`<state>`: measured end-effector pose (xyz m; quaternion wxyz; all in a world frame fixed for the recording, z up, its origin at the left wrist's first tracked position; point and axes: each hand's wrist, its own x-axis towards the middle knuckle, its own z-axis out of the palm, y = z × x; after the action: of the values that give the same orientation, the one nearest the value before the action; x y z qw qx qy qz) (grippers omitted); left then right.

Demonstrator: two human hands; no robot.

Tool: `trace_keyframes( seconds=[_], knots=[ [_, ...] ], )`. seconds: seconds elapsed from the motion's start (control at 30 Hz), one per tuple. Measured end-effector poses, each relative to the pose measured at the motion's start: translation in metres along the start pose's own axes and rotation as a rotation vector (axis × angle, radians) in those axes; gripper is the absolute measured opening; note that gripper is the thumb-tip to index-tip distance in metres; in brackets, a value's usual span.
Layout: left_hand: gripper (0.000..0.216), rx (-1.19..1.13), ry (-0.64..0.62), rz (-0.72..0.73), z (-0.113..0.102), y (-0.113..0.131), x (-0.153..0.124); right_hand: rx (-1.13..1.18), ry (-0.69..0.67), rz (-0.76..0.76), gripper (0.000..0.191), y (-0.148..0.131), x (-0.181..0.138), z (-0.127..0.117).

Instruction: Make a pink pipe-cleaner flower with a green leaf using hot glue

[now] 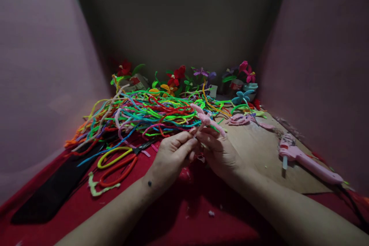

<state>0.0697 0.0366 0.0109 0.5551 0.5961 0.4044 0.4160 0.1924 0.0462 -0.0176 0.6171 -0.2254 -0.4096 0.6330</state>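
A pink pipe-cleaner flower (pixel 205 118) with spread petals rises between my two hands. My left hand (pixel 177 150) is closed, thumb and fingers pinched at the flower's lower end. My right hand (pixel 217 150) is closed around the same stem area, its fingertips meeting those of the left. The fingers cover most of the stem. Just behind the hands lies a big tangled heap of coloured pipe cleaners (pixel 155 109). Scissors (pixel 118 163) with one yellow and one red handle loop rest left of my left hand.
A pink hot glue gun (pixel 309 159) lies on a brown board (pixel 253 153) at right, with pink pipe-cleaner pieces (pixel 242 119) behind. A black flat object (pixel 54 184) is at left on the red cloth (pixel 184 215). Finished fuzzy flowers (pixel 174 78) stand along the back wall.
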Motion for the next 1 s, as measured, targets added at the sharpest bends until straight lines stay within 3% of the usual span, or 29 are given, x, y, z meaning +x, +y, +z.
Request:
trace_keyframes(
  seconds=[0.2,0.4,0.73,1.0],
  knots=[
    [0.028,-0.014,0.079,0.006,0.004,-0.001,0.0,0.008,0.032,0.048,0.029,0.004,0.0,-0.003],
    [0.027,-0.15,-0.039,-0.129,-0.003,0.0,0.004,-0.073,0.026,0.022,0.009,-0.001,0.0,-0.007],
    [0.025,-0.273,-0.134,-0.212,-0.012,0.001,0.007,-0.097,-0.03,0.04,0.007,-0.009,0.0,-0.006],
    [0.022,-0.409,-0.233,-0.285,-0.015,0.001,0.008,-0.074,-0.003,0.051,0.021,-0.007,0.002,-0.006]
  ],
)
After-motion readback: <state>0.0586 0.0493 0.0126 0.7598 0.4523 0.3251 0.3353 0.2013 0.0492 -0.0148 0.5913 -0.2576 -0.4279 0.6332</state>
